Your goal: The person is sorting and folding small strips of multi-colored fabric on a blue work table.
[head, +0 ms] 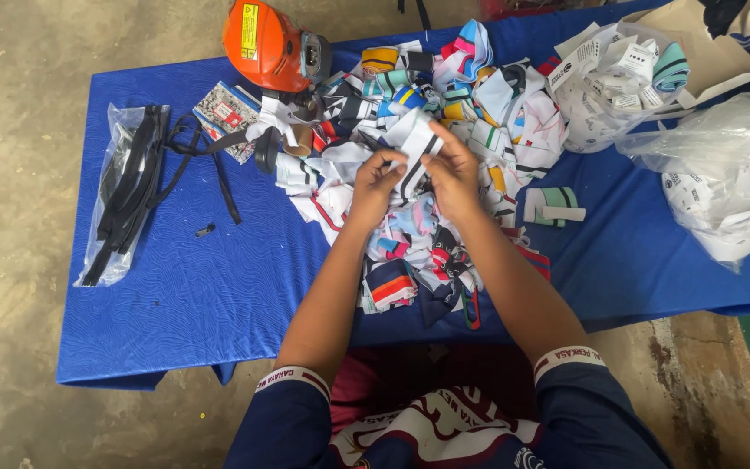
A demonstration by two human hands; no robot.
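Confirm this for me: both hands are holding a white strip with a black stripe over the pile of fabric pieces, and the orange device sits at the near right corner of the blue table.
Not quite. The orange device sits at the far left of the blue table, as the head view shows. The rest holds: the left hand and right hand hold the white strip over the pile of fabric pieces.

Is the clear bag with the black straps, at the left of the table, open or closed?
Cannot tell. The clear bag lies flat, and black straps reach out past its top end.

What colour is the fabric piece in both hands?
The fabric piece is white with black stripes, seen in the head view.
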